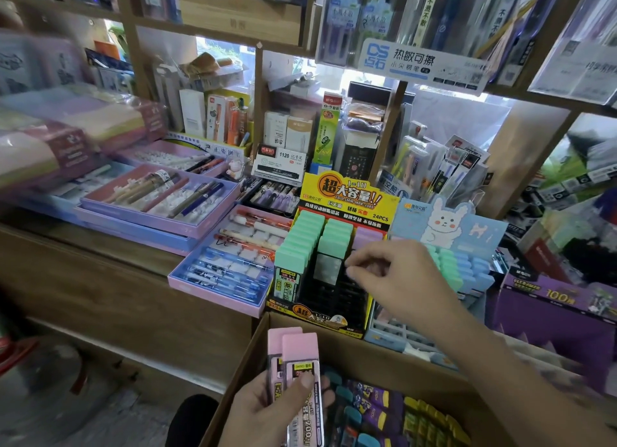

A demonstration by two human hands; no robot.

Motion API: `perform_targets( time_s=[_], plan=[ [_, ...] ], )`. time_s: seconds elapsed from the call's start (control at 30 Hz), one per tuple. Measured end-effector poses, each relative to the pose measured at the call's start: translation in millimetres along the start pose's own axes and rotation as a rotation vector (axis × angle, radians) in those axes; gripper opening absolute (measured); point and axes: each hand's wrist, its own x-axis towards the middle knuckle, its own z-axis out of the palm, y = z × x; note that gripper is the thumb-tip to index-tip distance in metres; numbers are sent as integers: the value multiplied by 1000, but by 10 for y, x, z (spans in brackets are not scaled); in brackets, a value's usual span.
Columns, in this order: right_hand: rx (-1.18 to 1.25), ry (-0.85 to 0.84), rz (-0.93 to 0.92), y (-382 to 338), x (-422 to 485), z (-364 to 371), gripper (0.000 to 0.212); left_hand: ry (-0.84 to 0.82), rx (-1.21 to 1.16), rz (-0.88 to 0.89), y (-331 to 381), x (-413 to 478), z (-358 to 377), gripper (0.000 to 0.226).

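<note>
Indoors, crowded shelves [217,32], wooden counter [117,279], pink cases [299,349]

pink pen tray [213,298] on wooden counter [127,293] | bunny card display [447,226] right | fountain-pen sign [420,64] above

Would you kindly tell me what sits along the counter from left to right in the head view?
Purple pen tray → pink pen tray → yellow display box → rabbit card → purple box.
</note>
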Motion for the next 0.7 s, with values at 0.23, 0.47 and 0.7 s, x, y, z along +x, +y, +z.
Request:
perform_targets(
  time_s=[0.23, 0.47, 0.7],
  plan=[
    [264, -295, 154, 30, -484, 322, 10, -40, 14, 28, 18, -20, 19, 34],
    [441, -388, 273, 32, -588, 392, 10, -72, 75, 54, 3, -16, -5, 38],
    [542, -252, 270, 22, -484, 245, 6, 31, 103, -22, 36, -19, 20, 28]
  ],
)
